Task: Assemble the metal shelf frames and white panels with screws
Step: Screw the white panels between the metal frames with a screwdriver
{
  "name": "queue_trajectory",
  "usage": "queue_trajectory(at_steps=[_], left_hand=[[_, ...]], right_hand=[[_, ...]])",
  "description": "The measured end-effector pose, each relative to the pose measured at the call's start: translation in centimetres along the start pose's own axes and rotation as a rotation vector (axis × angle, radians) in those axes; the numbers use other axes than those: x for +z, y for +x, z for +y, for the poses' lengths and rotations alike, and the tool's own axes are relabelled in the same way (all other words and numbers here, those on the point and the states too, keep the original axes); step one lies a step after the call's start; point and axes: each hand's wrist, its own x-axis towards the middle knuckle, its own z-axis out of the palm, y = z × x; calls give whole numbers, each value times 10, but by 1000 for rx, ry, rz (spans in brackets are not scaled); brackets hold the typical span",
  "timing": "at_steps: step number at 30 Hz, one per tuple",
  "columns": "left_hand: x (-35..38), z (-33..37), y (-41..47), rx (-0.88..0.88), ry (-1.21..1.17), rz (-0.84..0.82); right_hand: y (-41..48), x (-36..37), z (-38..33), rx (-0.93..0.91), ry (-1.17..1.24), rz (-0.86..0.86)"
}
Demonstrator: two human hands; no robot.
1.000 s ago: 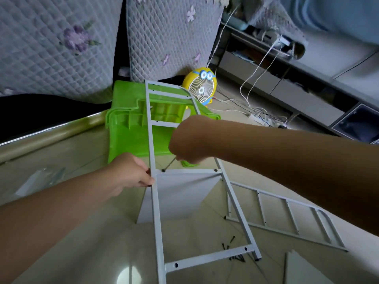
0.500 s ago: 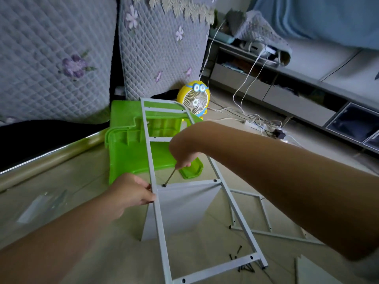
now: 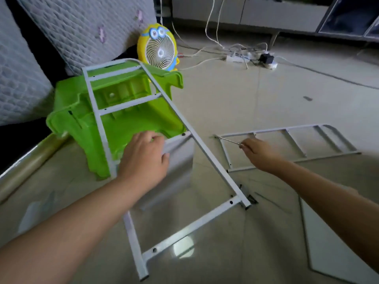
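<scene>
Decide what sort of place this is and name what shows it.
Most likely a home living room: a quilted sofa cover, a cartoon desk fan and a power strip with trailing cables on the floor.

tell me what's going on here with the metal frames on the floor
A person is putting a shelf together. Their left hand holds the top of a white panel that stands under a metal frame, which leans on a green stool. Their right hand holds a thin screwdriver out over a second frame lying flat. What look like loose screws lie by the leaning frame's foot.
</scene>
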Motion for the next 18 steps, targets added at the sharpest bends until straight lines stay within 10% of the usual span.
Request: queue_trajectory(at_steps=[8, 13, 18], left_hand=[[38, 64, 57, 212, 44, 78], [43, 70, 71, 45, 151, -89], [50, 66, 74, 113, 241, -112]], right_hand=[[-21, 101, 132, 315, -58, 79], [-42, 131, 180, 455, -103, 115], [-34, 136, 196, 366, -264, 9]])
